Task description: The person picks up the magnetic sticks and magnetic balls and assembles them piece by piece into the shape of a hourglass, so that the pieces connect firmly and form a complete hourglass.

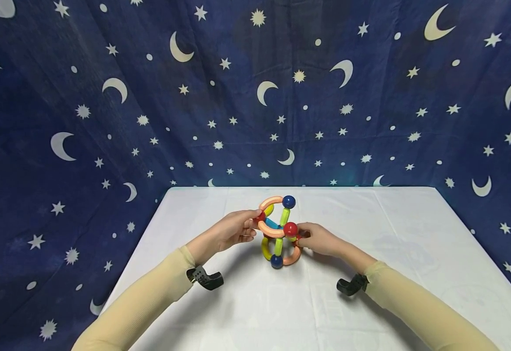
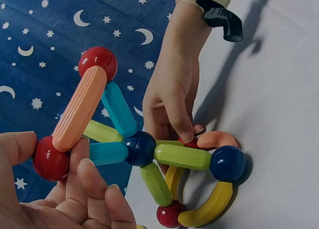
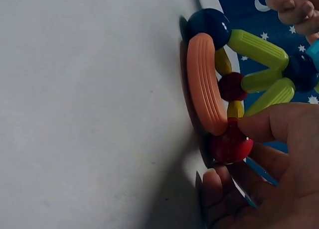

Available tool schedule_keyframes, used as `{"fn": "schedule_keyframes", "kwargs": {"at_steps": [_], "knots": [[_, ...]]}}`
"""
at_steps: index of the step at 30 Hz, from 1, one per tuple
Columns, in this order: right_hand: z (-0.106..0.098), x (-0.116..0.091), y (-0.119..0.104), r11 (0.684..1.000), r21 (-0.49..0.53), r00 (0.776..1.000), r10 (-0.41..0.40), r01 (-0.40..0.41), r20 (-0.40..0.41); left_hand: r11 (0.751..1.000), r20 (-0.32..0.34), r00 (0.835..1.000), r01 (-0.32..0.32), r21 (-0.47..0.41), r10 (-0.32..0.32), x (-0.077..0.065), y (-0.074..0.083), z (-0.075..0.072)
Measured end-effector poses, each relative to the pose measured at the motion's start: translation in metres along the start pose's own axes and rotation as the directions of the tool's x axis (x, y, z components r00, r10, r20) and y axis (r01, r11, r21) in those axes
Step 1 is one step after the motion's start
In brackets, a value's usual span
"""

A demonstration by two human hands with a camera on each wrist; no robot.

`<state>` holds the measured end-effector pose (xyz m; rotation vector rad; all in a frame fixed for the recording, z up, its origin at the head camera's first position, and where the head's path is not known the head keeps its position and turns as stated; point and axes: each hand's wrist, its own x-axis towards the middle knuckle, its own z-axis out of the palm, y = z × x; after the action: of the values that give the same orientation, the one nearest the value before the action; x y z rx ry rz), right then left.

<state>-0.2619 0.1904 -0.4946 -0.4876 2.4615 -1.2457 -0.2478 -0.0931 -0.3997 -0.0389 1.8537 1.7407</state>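
A magnetic ball-and-rod structure (image 1: 273, 231) stands on the table between both hands. Its lower ring joins yellow and orange curved rods with red and blue balls. Lime rods rise from there to a central dark blue ball (image 2: 140, 148), and light blue rods lead on to the upper part. At the upper left, my left hand (image 1: 236, 230) pinches a red ball (image 2: 51, 158) between thumb and fingers; an orange curved rod (image 2: 80, 108) leaves that ball. Low on the right, my right hand (image 1: 322, 239) grips a red ball (image 3: 232, 142) of the ring, beside an orange curved rod (image 3: 205, 84).
A white cloth covers the table (image 1: 246, 312). Behind and at the sides hangs a dark blue curtain (image 1: 237, 97) with moons and stars. Each wrist wears a black camera mount (image 1: 204, 278), near the cuff of a cream sleeve (image 1: 150, 297).
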Motion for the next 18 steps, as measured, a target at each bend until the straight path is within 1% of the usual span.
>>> {"fn": "schedule_keyframes", "kwargs": {"at_steps": [5,10,18], "knots": [[-0.002,0.008,0.000,1.000,0.008,1.000,0.000,0.000,0.023,1.000,-0.005,1.000,0.017,-0.023,-0.017,-0.003,0.000,0.000],[-0.002,0.014,-0.002,1.000,0.014,0.999,-0.003,0.002,0.040,0.998,0.007,1.000,0.018,-0.053,-0.018,-0.006,-0.001,0.000],[-0.002,0.018,-0.005,1.000,0.007,0.998,-0.007,0.006,0.059,0.998,0.016,1.000,0.019,-0.060,-0.018,-0.009,-0.002,0.001]]}}
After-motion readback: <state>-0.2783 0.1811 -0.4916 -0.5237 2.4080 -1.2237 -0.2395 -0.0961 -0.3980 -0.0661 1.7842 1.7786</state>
